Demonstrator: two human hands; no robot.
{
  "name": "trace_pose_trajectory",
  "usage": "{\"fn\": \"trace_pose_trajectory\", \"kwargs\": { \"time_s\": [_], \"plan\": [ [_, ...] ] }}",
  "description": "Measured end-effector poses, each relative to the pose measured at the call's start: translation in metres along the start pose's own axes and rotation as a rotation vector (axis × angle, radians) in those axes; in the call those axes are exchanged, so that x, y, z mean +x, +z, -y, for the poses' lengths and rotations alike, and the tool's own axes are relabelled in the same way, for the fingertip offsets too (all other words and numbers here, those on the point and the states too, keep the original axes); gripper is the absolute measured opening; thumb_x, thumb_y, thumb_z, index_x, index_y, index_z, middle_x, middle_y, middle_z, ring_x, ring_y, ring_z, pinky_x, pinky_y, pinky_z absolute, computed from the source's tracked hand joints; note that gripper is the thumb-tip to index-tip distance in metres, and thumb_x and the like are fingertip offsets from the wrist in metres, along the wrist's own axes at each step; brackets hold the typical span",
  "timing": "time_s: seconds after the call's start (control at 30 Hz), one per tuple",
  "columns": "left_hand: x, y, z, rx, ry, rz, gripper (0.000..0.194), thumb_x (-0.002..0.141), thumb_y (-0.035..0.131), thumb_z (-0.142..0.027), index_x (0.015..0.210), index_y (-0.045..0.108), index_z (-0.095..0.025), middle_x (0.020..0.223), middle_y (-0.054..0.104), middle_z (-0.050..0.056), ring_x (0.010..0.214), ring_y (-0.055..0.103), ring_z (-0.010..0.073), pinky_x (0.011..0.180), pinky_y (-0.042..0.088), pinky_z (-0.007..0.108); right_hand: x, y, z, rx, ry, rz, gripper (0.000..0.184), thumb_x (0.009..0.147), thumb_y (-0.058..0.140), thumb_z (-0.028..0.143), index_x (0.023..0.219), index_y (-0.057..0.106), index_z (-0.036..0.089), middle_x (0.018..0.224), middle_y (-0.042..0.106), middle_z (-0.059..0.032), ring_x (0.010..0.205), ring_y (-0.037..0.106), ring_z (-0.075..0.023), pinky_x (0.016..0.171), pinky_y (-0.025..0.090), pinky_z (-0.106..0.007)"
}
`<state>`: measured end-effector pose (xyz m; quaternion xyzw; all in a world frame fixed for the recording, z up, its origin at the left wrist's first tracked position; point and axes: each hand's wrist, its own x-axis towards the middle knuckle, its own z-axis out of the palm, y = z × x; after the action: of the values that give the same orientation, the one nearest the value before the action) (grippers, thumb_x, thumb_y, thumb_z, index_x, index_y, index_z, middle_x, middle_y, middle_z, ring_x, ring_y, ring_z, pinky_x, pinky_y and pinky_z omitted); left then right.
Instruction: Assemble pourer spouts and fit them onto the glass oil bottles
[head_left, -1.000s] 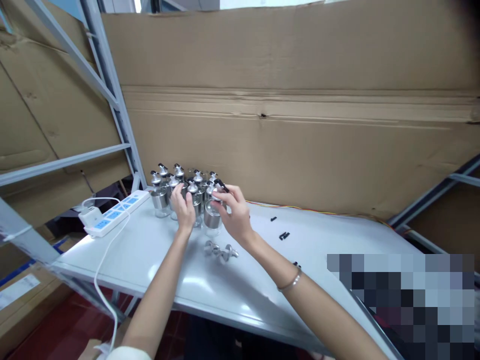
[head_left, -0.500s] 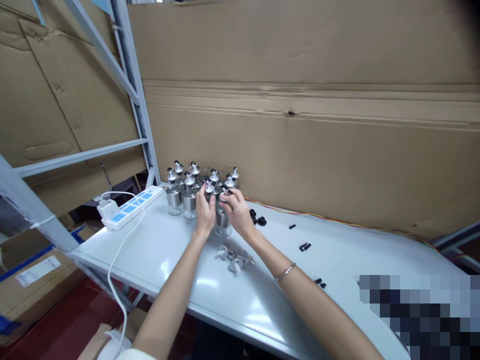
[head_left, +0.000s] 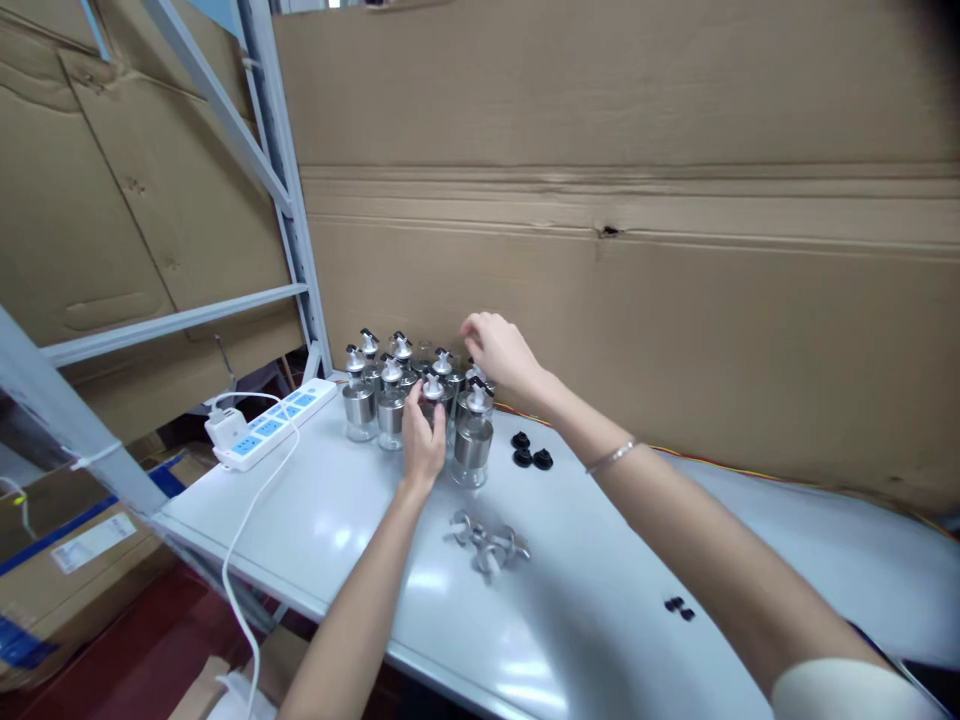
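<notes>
Several glass bottles with steel sleeves and silver pour-spout tops (head_left: 359, 405) stand upright in a cluster at the back left. My left hand (head_left: 422, 445) has its thumb and fingers around the top of one bottle (head_left: 433, 388) in the front row. Above the back right of the cluster, my right hand (head_left: 501, 348) is raised with its fingers curled down. Whatever those fingers hold or touch is hidden. Just below it stands a front bottle (head_left: 472, 450), apart from my hands. Loose silver spout tops (head_left: 489, 548) lie nearer me on the table.
Three black caps (head_left: 523, 457) and smaller black pieces (head_left: 679, 608) lie on the white table (head_left: 360, 540). A power strip (head_left: 277, 425) with a plugged-in cable is at left, beside the grey metal frame (head_left: 289, 200). Cardboard (head_left: 637, 330) walls the back; a wire runs along it.
My right hand has left the front bottle's top and moved up and back over the rear bottles. My left hand stays at its bottle. The view has shifted slightly.
</notes>
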<state>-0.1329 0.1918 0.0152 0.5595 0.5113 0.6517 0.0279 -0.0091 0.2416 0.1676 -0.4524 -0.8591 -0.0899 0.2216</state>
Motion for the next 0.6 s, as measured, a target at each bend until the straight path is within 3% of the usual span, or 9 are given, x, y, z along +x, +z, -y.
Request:
{"fn": "trace_pose_trajectory", "kwargs": {
  "time_s": [0.13,0.27,0.37,0.43,0.5,0.6],
  "plan": [
    [-0.001,-0.002,-0.005,0.024,-0.035,-0.029,0.043,0.092,0.039,-0.033,0.132,0.035,-0.018,0.118,0.055,0.015,0.110,0.054,0.0252,0.098,0.043,0.043,0.048,0.002,0.001,-0.050,-0.023,0.282,0.029,0.080,0.052,0.009,0.104,0.065,0.018,0.109,0.068,-0.0112,0.100,0.062,-0.0230,0.082,0.046,-0.030],
    [0.001,-0.017,-0.023,0.039,0.009,-0.094,0.035,0.092,0.035,-0.031,0.126,0.039,-0.022,0.119,0.052,0.015,0.113,0.051,0.0253,0.095,0.045,0.040,0.075,0.014,0.007,-0.084,0.000,0.441,0.027,0.077,0.058,0.010,0.100,0.071,0.016,0.107,0.070,-0.0133,0.099,0.065,-0.0237,0.078,0.047,-0.027],
    [0.030,-0.040,-0.044,0.117,0.094,-0.201,0.029,0.090,0.035,-0.027,0.118,0.043,-0.023,0.116,0.051,0.013,0.111,0.050,0.0236,0.089,0.047,0.037,0.088,0.016,0.010,-0.094,0.039,0.550,0.024,0.075,0.061,0.010,0.096,0.073,0.011,0.100,0.072,-0.0147,0.091,0.068,-0.0226,0.073,0.049,-0.026],
    [0.069,-0.055,-0.057,0.212,0.134,-0.157,0.024,0.088,0.036,-0.024,0.109,0.048,-0.020,0.108,0.054,0.011,0.106,0.052,0.0225,0.091,0.045,0.037,0.093,0.015,0.010,-0.084,0.058,0.615,0.023,0.075,0.062,0.009,0.095,0.073,0.010,0.092,0.074,-0.0132,0.083,0.069,-0.0201,0.069,0.049,-0.024],
    [0.117,-0.063,-0.063,0.267,0.151,-0.054,0.022,0.085,0.039,-0.022,0.101,0.054,-0.020,0.104,0.056,0.009,0.103,0.055,0.0213,0.093,0.044,0.036,0.098,0.014,0.010,-0.065,0.069,0.662,0.023,0.077,0.060,0.010,0.096,0.072,0.009,0.085,0.074,-0.0115,0.077,0.069,-0.0182,0.065,0.049,-0.023],
    [0.183,-0.055,-0.059,0.719,0.141,0.598,0.039,0.091,0.021,-0.023,0.110,0.054,-0.020,0.116,0.056,0.010,0.111,0.053,0.0221,0.093,0.042,0.037,0.103,0.015,0.008,-0.047,0.088,0.720,0.021,0.081,0.057,0.016,0.094,0.071,0.008,0.082,0.073,-0.0117,0.075,0.067,-0.0192,0.062,0.049,-0.025]
  ]
}}
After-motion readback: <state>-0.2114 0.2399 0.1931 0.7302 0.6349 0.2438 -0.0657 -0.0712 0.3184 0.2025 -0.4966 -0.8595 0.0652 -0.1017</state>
